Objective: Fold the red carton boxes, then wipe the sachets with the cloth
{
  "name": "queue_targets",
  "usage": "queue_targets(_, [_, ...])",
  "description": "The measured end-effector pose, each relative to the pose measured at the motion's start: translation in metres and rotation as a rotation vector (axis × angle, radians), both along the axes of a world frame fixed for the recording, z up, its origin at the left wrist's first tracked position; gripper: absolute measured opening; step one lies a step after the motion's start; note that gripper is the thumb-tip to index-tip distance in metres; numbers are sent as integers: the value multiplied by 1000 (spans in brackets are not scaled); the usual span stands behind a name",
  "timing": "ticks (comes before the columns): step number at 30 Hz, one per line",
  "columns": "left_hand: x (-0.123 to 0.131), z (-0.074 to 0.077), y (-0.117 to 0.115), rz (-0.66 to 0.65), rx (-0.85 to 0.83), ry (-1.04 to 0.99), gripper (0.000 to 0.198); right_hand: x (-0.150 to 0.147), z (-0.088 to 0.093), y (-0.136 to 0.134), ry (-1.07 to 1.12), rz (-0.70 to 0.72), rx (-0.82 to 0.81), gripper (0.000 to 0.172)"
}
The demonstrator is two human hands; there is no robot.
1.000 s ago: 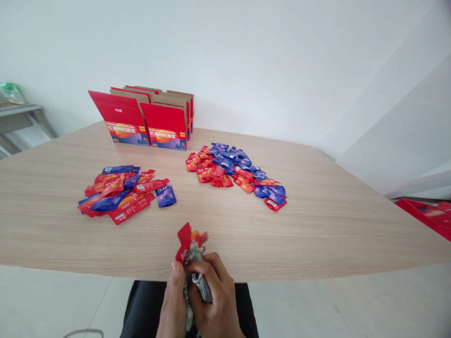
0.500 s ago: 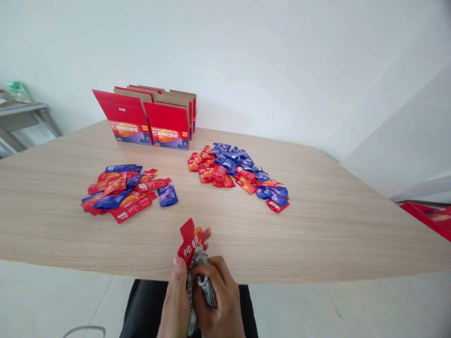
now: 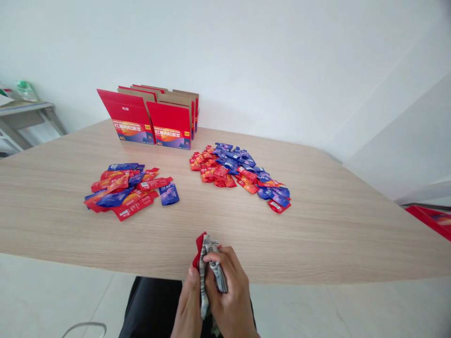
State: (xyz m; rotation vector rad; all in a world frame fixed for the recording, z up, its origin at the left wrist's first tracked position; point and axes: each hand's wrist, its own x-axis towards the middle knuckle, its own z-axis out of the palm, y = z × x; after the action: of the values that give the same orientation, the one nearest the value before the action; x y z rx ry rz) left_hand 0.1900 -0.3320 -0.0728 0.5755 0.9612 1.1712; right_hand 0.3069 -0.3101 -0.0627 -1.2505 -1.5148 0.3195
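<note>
The held sachet (image 3: 199, 249) showed red, the cloth (image 3: 220, 278) pale grey with dark stripes. The piled sachets (image 3: 133, 206) mixed red-orange with blue-violet. The cartons (image 3: 169, 118) were red, orange and blue with white lettering, tan inside; the desk (image 3: 338, 230) was pale beige, finely grained.

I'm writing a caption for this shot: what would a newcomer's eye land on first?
Probably the bold red boxes, standing at the table's back left. Next, the red-and-blue sachets: a left heap and a middle heap trailing rightward. At the near edge, the left hand holds a red sachet against a striped cloth gripped by the right hand.
</note>
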Motion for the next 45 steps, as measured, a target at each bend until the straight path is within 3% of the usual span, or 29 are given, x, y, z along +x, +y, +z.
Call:
queue_targets(3, [-8, -9, 56, 54, 152, 381, 80, 1, -8, -4, -18, 74, -83, 30])
queue_targets(5, [-26, -7, 100, 159, 307, 573, 91, 6, -11, -6, 0, 96, -102, 30])
queue_targets(7, [-52, 2, 146, 266, 524, 825, 91, 14, -11, -7, 32, 75, -100, 28])
queue_targets(9, [-81, 15, 190, 272, 668, 1190, 80, 23, -11, -6, 63, 28, -97, 25])
queue_targets(10, [-94, 22, 210, 253, 663, 1382, 73, 28, -11, -5, 72, 2, -94, 23])
queue_targets(12, [-118, 34, 247, 155, 493, 1739, 67, 36, -10, -3, 76, -46, -80, 20])
queue_targets(15, [-141, 47, 288, 35, 329, 1885, 67, 49, -10, -1, 58, -100, -47, 19])
queue_targets(18, [-153, 49, 317, -67, 215, 1938, 64, 60, -12, 0, 18, -137, -29, 19])
queue_targets(23, [-158, 41, 339, -202, 108, 2026, 57, 75, -15, 0, -6, -222, -32, 17])
queue_targets(28, [-154, 41, 338, -247, 131, 2063, 55, 91, -21, 2, -33, -296, -3, 15])
queue_targets(32, [-136, 40, 329, -230, 237, 2075, 56, 108, -35, 7, -56, -327, -3, 13])
queue_targets(37, [-78, 18, 309, -283, 493, 2027, 50, 121, -51, 14, -6, -412, -1, 13])
queue_targets(40, [-32, 3, 303, -369, 647, 1940, 47, 120, -57, 18, 2, -379, -34, 14])
queue_targets(45, [35, -3, 325, -396, 775, 1822, 45, 117, -59, 20, 37, -364, -55, 16])
